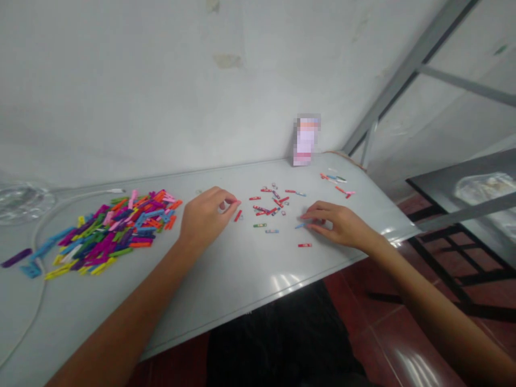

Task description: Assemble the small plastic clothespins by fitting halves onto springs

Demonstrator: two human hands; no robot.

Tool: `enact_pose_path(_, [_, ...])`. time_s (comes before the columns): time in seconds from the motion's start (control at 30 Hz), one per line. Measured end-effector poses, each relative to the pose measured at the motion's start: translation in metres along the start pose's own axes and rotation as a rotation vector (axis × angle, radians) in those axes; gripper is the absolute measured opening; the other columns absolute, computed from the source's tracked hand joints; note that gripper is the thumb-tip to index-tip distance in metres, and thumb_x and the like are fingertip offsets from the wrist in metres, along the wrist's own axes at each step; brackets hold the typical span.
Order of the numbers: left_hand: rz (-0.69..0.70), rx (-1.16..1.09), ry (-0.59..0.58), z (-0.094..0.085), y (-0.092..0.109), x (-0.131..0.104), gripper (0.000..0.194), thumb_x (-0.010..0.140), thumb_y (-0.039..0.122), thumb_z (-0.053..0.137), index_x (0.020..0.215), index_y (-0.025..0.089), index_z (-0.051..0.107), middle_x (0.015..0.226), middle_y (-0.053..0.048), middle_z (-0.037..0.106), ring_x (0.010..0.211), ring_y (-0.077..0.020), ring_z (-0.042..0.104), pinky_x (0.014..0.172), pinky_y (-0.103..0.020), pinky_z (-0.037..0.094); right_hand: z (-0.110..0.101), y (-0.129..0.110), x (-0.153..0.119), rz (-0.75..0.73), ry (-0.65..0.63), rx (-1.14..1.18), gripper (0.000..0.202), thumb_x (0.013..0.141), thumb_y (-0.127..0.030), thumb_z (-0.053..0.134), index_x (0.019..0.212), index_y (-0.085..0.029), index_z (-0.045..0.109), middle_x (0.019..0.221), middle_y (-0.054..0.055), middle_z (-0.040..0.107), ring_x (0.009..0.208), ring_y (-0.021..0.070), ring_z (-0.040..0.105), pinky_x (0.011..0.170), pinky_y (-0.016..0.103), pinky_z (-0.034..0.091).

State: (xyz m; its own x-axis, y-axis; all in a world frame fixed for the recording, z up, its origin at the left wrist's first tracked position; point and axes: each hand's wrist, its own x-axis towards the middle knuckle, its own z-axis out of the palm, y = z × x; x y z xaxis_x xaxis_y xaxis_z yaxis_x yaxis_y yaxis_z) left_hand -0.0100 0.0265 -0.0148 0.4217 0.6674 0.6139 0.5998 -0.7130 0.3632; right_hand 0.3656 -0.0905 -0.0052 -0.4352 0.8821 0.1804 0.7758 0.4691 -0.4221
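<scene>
My left hand hovers over the table beside the colourful pile, thumb and fingertips pinched together. Whatever is in that pinch is too small to make out. A small red strip lies just below its fingertips. On the right, my right hand has its thumb and index finger closing around a small blue piece at the tabletop. Between the hands, several short printed strips, mostly red, are scattered. A separate red strip lies nearer the front edge.
A heap of colourful small clothespins covers the left of the grey table. A white cable runs around it. Several coloured pieces lie at the right. A blurred-out upright object leans against the wall.
</scene>
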Motion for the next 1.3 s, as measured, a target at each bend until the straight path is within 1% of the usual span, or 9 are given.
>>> enact_pose_path(0.13, [-0.001, -0.042, 0.015, -0.002, -0.006, -0.008, 0.006, 0.100, 0.023, 0.080, 0.096, 0.019, 0.078, 0.089, -0.003, 0.077, 0.067, -0.0168, 0.066, 0.066, -0.031, 0.049, 0.000, 0.005, 0.009, -0.054, -0.066, -0.058, 0.019, 0.112, -0.029, 0.067, 0.117, -0.027, 0.085, 0.123, 0.009, 0.079, 0.109, 0.0260, 0.080, 0.099, 0.041, 0.064])
enact_pose_path(0.23, [0.010, -0.126, 0.000, 0.000, 0.002, -0.010, 0.006, 0.103, 0.019, 0.075, 0.102, 0.018, 0.081, 0.097, -0.005, 0.081, 0.067, -0.0148, 0.065, 0.069, -0.029, 0.052, 0.000, 0.003, 0.017, -0.074, -0.068, -0.014, 0.017, 0.111, -0.029, 0.068, 0.112, -0.026, 0.085, 0.119, 0.007, 0.082, 0.105, 0.0246, 0.080, 0.097, 0.039, 0.063])
enact_pose_path(0.43, [0.091, -0.328, -0.082, 0.006, 0.029, -0.013, 0.014, 0.104, 0.016, 0.075, 0.116, 0.018, 0.082, 0.109, -0.007, 0.082, 0.072, -0.0130, 0.066, 0.074, -0.028, 0.056, 0.019, -0.024, 0.040, -0.050, 0.057, 0.198, 0.016, 0.107, -0.031, 0.074, 0.116, -0.024, 0.084, 0.109, 0.004, 0.087, 0.088, 0.0195, 0.080, 0.087, 0.034, 0.063])
enact_pose_path(0.63, [0.125, -0.472, -0.113, 0.003, 0.036, -0.014, 0.028, 0.100, 0.024, 0.087, 0.126, 0.019, 0.081, 0.112, -0.008, 0.082, 0.076, -0.0133, 0.071, 0.073, -0.026, 0.060, 0.034, -0.051, 0.075, -0.106, 0.199, 0.376, 0.009, 0.101, -0.028, 0.083, 0.104, -0.020, 0.085, 0.095, 0.002, 0.086, 0.076, 0.0144, 0.074, 0.075, 0.027, 0.060])
enact_pose_path(0.77, [0.126, -0.476, -0.090, 0.005, 0.036, -0.016, 0.012, 0.104, 0.025, 0.082, 0.116, 0.020, 0.083, 0.101, -0.005, 0.084, 0.071, -0.0126, 0.071, 0.070, -0.026, 0.060, 0.036, -0.060, 0.087, -0.163, 0.198, 0.405, 0.006, 0.101, -0.025, 0.082, 0.103, -0.020, 0.084, 0.091, 0.002, 0.084, 0.074, 0.0137, 0.072, 0.074, 0.026, 0.059])
enact_pose_path(0.93, [0.107, -0.484, -0.054, 0.005, 0.037, -0.019, 0.008, 0.106, 0.025, 0.079, 0.109, 0.020, 0.084, 0.101, -0.007, 0.086, 0.074, -0.0137, 0.076, 0.065, -0.023, 0.061, 0.041, -0.067, 0.084, -0.175, 0.246, 0.448, 0.009, 0.102, -0.028, 0.082, 0.107, -0.020, 0.083, 0.093, 0.002, 0.082, 0.075, 0.0137, 0.072, 0.075, 0.027, 0.060])
enact_pose_path(1.03, [0.075, -0.423, -0.053, 0.004, 0.035, -0.019, 0.005, 0.104, 0.024, 0.081, 0.106, 0.020, 0.083, 0.096, -0.004, 0.086, 0.065, -0.0114, 0.072, 0.064, -0.022, 0.060, 0.042, -0.065, 0.076, -0.124, 0.250, 0.407, 0.017, 0.102, -0.031, 0.082, 0.116, -0.020, 0.083, 0.096, 0.002, 0.082, 0.072, 0.0131, 0.070, 0.069, 0.027, 0.057])
enact_pose_path(1.17, [-0.050, -0.324, -0.023, 0.004, 0.027, -0.020, 0.004, 0.102, 0.022, 0.081, 0.106, 0.021, 0.083, 0.083, 0.001, 0.084, 0.058, -0.0105, 0.071, 0.065, -0.022, 0.060, 0.036, -0.051, 0.056, -0.039, 0.240, 0.240, 0.017, 0.108, -0.032, 0.073, 0.119, -0.021, 0.081, 0.104, 0.004, 0.083, 0.067, 0.0119, 0.066, 0.066, 0.029, 0.054])
enact_pose_path(1.3, [-0.183, -0.328, -0.007, 0.005, 0.018, -0.020, 0.008, 0.103, 0.024, 0.079, 0.110, 0.022, 0.081, 0.084, 0.000, 0.086, 0.067, -0.0154, 0.081, 0.067, -0.023, 0.063, 0.027, -0.027, 0.032, 0.054, 0.213, 0.080, 0.016, 0.110, -0.031, 0.067, 0.115, -0.023, 0.080, 0.099, 0.004, 0.081, 0.069, 0.0148, 0.067, 0.069, 0.032, 0.053])
